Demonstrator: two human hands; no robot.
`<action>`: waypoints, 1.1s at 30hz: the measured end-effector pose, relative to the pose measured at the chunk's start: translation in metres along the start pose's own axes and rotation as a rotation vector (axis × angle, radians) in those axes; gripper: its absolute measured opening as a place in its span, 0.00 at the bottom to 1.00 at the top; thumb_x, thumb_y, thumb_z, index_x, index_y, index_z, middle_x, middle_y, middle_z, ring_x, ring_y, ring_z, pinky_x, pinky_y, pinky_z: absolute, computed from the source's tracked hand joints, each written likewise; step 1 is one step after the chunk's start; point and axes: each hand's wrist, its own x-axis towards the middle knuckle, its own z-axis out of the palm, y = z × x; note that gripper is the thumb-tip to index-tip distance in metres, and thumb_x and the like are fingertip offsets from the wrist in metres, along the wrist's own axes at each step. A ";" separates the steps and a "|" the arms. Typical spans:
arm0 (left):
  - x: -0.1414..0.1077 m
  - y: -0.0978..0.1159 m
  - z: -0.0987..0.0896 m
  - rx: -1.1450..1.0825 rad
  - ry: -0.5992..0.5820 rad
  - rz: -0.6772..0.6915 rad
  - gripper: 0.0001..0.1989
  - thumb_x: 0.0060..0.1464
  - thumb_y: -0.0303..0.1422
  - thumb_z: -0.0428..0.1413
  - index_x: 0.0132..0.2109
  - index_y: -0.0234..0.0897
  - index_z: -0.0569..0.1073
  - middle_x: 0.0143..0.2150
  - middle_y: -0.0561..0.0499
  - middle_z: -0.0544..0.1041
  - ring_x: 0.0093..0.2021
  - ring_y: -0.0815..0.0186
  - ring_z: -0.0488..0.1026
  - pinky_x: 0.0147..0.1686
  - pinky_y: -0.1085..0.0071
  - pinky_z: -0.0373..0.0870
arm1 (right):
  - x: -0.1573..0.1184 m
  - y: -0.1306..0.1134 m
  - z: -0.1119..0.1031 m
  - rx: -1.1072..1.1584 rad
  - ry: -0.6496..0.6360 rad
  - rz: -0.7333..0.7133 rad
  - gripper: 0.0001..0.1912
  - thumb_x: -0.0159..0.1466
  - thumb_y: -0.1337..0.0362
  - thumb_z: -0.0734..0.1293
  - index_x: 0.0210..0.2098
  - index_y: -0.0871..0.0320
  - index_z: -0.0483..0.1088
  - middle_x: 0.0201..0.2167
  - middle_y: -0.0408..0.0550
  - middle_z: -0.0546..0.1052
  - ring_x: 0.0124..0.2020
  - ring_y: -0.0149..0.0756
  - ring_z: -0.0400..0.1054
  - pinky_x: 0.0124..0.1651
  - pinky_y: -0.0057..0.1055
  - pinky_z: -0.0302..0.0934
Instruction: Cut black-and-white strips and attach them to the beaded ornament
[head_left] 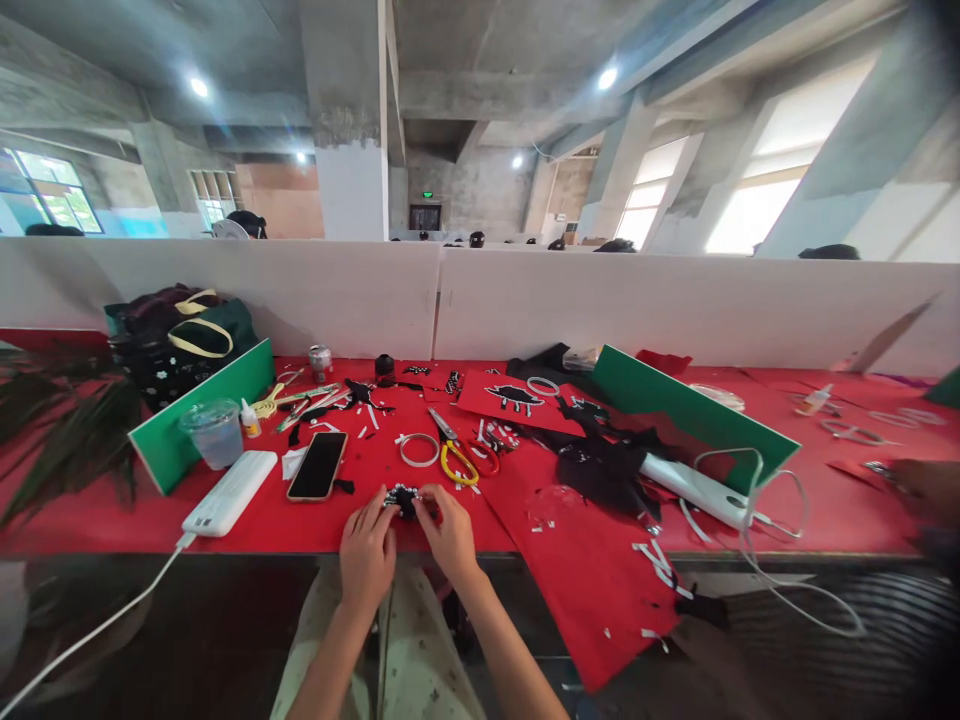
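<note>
Near the front edge of the red table, a small black piece edged with shiny, bead-like dots [403, 502] lies between my two hands. My left hand [367, 548] pinches its left side, and my right hand [451, 532] grips its right side with thumb and fingertips. Just beyond are scissors with yellow and red handles [459, 465] and a white tape ring [418, 450]. A dark-screened phone [318, 467] rests left of my hands. Farther back, a black cutout with a pale edge [513, 395] lies on a red sheet.
A white power bank [229, 494] with a cable, a plastic cup [215, 435] and a glue bottle [250, 420] stand left. Green boards [697, 420] flank the workspace. Black fabric [600, 468] and a white device [697, 490] lie right. Another person's hand [926, 485] is at far right.
</note>
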 end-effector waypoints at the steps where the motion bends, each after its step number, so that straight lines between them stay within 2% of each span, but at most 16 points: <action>1: -0.001 0.000 -0.001 0.007 0.004 -0.006 0.17 0.55 0.22 0.47 0.47 0.35 0.74 0.57 0.43 0.70 0.51 0.59 0.71 0.49 0.61 0.65 | 0.002 -0.001 -0.002 0.061 -0.011 0.042 0.09 0.63 0.58 0.60 0.35 0.58 0.67 0.30 0.47 0.75 0.31 0.34 0.70 0.36 0.28 0.62; 5: -0.004 0.003 -0.002 0.041 -0.004 -0.035 0.18 0.55 0.22 0.46 0.48 0.37 0.73 0.57 0.44 0.71 0.53 0.58 0.69 0.50 0.61 0.64 | 0.009 -0.021 -0.015 0.226 -0.137 0.173 0.09 0.60 0.58 0.63 0.29 0.57 0.66 0.23 0.44 0.73 0.27 0.33 0.68 0.31 0.27 0.61; 7: -0.006 0.004 -0.002 0.056 -0.004 -0.041 0.18 0.55 0.22 0.46 0.48 0.38 0.73 0.56 0.45 0.71 0.55 0.58 0.67 0.50 0.60 0.63 | 0.015 -0.041 -0.026 0.226 -0.206 0.129 0.08 0.60 0.59 0.64 0.30 0.57 0.66 0.24 0.43 0.73 0.28 0.33 0.68 0.32 0.26 0.61; 10: -0.007 0.006 -0.001 0.072 -0.003 -0.071 0.17 0.56 0.23 0.46 0.48 0.39 0.74 0.55 0.45 0.71 0.56 0.56 0.66 0.49 0.60 0.63 | 0.038 -0.063 -0.044 0.155 -0.252 -0.025 0.08 0.60 0.59 0.64 0.31 0.57 0.69 0.27 0.43 0.74 0.30 0.32 0.68 0.36 0.26 0.61; 11: -0.007 0.006 -0.001 0.076 -0.006 -0.083 0.17 0.56 0.23 0.46 0.48 0.39 0.74 0.55 0.44 0.72 0.55 0.56 0.67 0.49 0.60 0.64 | 0.049 -0.063 -0.049 0.116 -0.233 -0.051 0.09 0.60 0.58 0.64 0.32 0.57 0.70 0.27 0.44 0.75 0.31 0.33 0.68 0.37 0.27 0.61; 13: -0.007 0.006 -0.001 0.080 -0.024 -0.101 0.17 0.56 0.23 0.47 0.48 0.39 0.74 0.54 0.44 0.72 0.53 0.55 0.67 0.48 0.60 0.64 | 0.074 -0.049 -0.056 0.032 -0.073 -0.010 0.14 0.63 0.56 0.60 0.36 0.58 0.72 0.32 0.48 0.76 0.34 0.36 0.70 0.39 0.29 0.62; 15: -0.006 0.005 -0.002 0.086 -0.043 -0.095 0.17 0.56 0.23 0.47 0.48 0.39 0.75 0.54 0.45 0.72 0.53 0.56 0.68 0.47 0.60 0.65 | 0.090 -0.022 -0.056 -0.179 -0.033 0.137 0.17 0.65 0.57 0.55 0.42 0.57 0.72 0.37 0.52 0.77 0.40 0.40 0.71 0.44 0.34 0.61; 16: -0.006 0.005 -0.002 0.093 -0.047 -0.087 0.17 0.56 0.23 0.47 0.48 0.39 0.75 0.55 0.45 0.72 0.53 0.56 0.68 0.47 0.61 0.65 | 0.093 -0.007 -0.053 -0.309 -0.052 0.228 0.18 0.65 0.58 0.55 0.46 0.57 0.72 0.39 0.54 0.77 0.43 0.43 0.71 0.45 0.37 0.61; 17: -0.006 0.004 -0.002 0.101 -0.048 -0.076 0.18 0.56 0.23 0.46 0.48 0.39 0.74 0.55 0.46 0.71 0.53 0.56 0.67 0.47 0.61 0.64 | 0.091 0.008 -0.048 -0.406 -0.061 0.273 0.19 0.65 0.59 0.56 0.50 0.57 0.70 0.42 0.56 0.76 0.46 0.47 0.70 0.47 0.41 0.61; 18: -0.006 0.004 -0.002 0.109 -0.047 -0.063 0.18 0.56 0.23 0.46 0.49 0.39 0.74 0.56 0.47 0.71 0.53 0.57 0.67 0.47 0.61 0.64 | 0.086 0.021 -0.042 -0.470 -0.045 0.258 0.21 0.64 0.59 0.57 0.54 0.57 0.67 0.46 0.59 0.74 0.51 0.49 0.67 0.50 0.44 0.59; 21: -0.006 0.004 -0.002 0.123 -0.050 -0.039 0.19 0.56 0.22 0.45 0.50 0.37 0.73 0.58 0.48 0.70 0.54 0.57 0.66 0.48 0.60 0.64 | 0.055 0.041 -0.020 -0.510 0.050 0.124 0.27 0.64 0.55 0.58 0.59 0.62 0.61 0.57 0.64 0.66 0.61 0.52 0.56 0.57 0.49 0.54; 23: -0.005 0.005 -0.003 0.121 -0.061 -0.039 0.19 0.56 0.23 0.45 0.51 0.37 0.72 0.59 0.48 0.69 0.54 0.57 0.66 0.48 0.60 0.64 | 0.033 0.037 -0.012 -0.473 0.055 0.021 0.26 0.64 0.55 0.58 0.57 0.63 0.62 0.58 0.63 0.64 0.62 0.50 0.54 0.59 0.48 0.52; 25: -0.005 0.006 -0.004 0.109 -0.070 -0.042 0.18 0.56 0.23 0.46 0.51 0.37 0.72 0.59 0.47 0.69 0.54 0.57 0.66 0.48 0.59 0.65 | 0.018 0.025 -0.011 -0.420 0.043 -0.053 0.21 0.64 0.57 0.58 0.53 0.62 0.66 0.57 0.60 0.65 0.60 0.47 0.56 0.59 0.46 0.52; 29: -0.003 0.006 -0.006 0.059 -0.049 -0.083 0.14 0.57 0.25 0.48 0.47 0.38 0.74 0.56 0.45 0.70 0.53 0.56 0.66 0.48 0.58 0.67 | 0.011 0.002 -0.020 -0.328 -0.019 -0.088 0.11 0.62 0.67 0.59 0.39 0.58 0.72 0.44 0.53 0.72 0.49 0.41 0.65 0.56 0.42 0.57; 31: -0.002 0.006 -0.006 0.035 -0.025 -0.110 0.13 0.57 0.26 0.48 0.45 0.39 0.75 0.54 0.44 0.71 0.52 0.55 0.67 0.48 0.58 0.67 | 0.011 -0.002 -0.024 -0.318 -0.077 -0.083 0.13 0.59 0.73 0.58 0.33 0.56 0.73 0.42 0.51 0.73 0.46 0.40 0.65 0.54 0.41 0.58; 33: -0.001 0.005 -0.007 0.014 -0.011 -0.119 0.12 0.57 0.27 0.49 0.44 0.38 0.75 0.53 0.43 0.71 0.51 0.55 0.67 0.48 0.58 0.68 | 0.009 -0.005 -0.024 -0.336 -0.140 -0.109 0.17 0.57 0.76 0.57 0.32 0.55 0.75 0.45 0.50 0.71 0.49 0.40 0.63 0.54 0.41 0.57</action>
